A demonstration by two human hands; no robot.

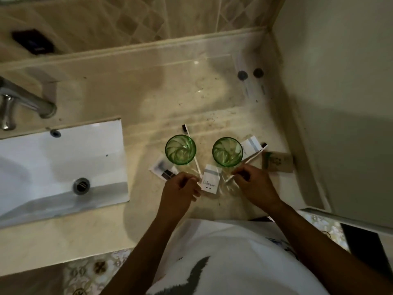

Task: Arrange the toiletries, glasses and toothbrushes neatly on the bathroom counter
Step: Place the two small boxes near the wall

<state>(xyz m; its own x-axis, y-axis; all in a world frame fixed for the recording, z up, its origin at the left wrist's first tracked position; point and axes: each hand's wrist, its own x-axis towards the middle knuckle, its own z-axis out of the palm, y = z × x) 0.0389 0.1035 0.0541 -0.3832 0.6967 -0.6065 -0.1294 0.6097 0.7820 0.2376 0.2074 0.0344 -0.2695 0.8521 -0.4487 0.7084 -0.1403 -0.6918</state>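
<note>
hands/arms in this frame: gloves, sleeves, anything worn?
Both arms are bare from the frame edge down. The left hand and right hand have no gloves, and no watch, ring or band shows. No sleeve reaches either forearm. The only clothing visible is a white top with a dark grey print on the torso.

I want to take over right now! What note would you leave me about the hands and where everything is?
Left hand: pinching the lower end of the left toothbrush.
Right hand: pinching the lower end of the right toothbrush.
Two green glasses stand upright side by side on the counter. White sachets lie by them: one at the left, one in the middle, one at the right. A brown box lies far right.
Done: glasses lined up.
Left: place both toothbrushes, straighten sachets and box.
</note>
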